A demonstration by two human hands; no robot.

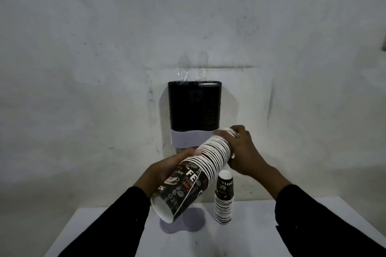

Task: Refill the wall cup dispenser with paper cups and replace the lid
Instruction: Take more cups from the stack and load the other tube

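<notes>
Paper cups printed with dark coffee motifs form a long nested stack (194,170) that lies tilted in front of the person, its wide open mouth low and toward the camera, its narrow end raised toward the upper right. From the head camera, the left hand (165,170) is curled around the lower, wider part of the stack from behind, fingers wrapped closed on the cup wall. The right hand (243,150) clasps the upper end, fingers bent over the topmost rims and thumb below, so both hands hold the same stack clear of the white table (104,233). Both arms wear black sleeves. A second, shorter stack of cups (224,198) stands upside down on the table just beside and below the right hand, apart from it. On the grey wall behind hangs the dark dispenser (194,108), its top open; cups show inside its right column, with a white rim at the top. A white band (191,139) crosses its lower part, partly hidden by the held stack.
</notes>
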